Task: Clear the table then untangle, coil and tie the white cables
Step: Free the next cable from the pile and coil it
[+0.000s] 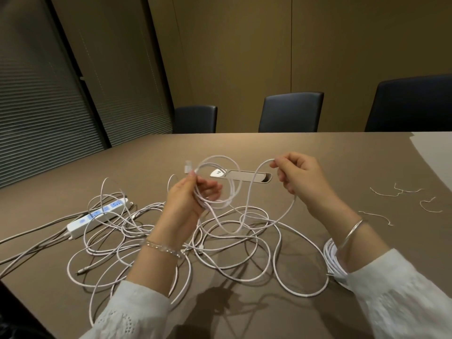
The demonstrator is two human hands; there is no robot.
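A tangle of white cables (244, 243) sprawls over the brown table (342, 152) in front of me. My left hand (188, 201) grips a small coil of white cable (220, 182), with a white plug end sticking up beside its thumb. My right hand (298, 174) pinches the same cable a little further along, held up above the table. From there the strand loops down into the tangle. A finished coil of white cable (332, 260) lies under my right forearm, partly hidden by the sleeve.
A white power strip (97, 217) with blue sockets lies at the left among the cables. A recessed socket slot (244, 177) sits in the table's middle. Several thin wire ties (396, 192) lie at the right. Three dark chairs (291, 112) stand behind the far edge.
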